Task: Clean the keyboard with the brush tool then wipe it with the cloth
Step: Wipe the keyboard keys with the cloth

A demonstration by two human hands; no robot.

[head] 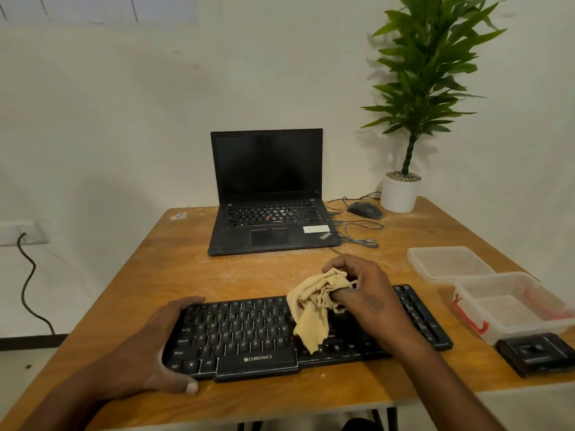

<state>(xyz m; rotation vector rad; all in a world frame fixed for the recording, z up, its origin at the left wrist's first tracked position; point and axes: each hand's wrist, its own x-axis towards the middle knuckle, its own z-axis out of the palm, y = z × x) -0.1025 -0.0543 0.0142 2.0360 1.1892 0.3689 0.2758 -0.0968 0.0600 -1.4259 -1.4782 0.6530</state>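
Right hand point(364, 293) pinching bunched cloth point(314, 306) over keyboard point(249, 334); left hand point(155, 346) clasping its end. Risk: trailing cloth corner snagging keys, dragging grit across surface point(249, 269).

The flat black plastic keyboard point(277, 334) carries pale lettering on its keys and a white brand mark on its front edge; the crumpled tan cloth point(314, 306) is plain, unpatterned; the brown wood-grain worktop point(193, 269) is streaked with whitish dust; the open black laptop point(270, 194) shows a red dot among its keys and a white sticker; the clear plastic box point(510, 306) has red clips; the leafy green plant point(426, 73) stands in a white round pot point(399, 194).
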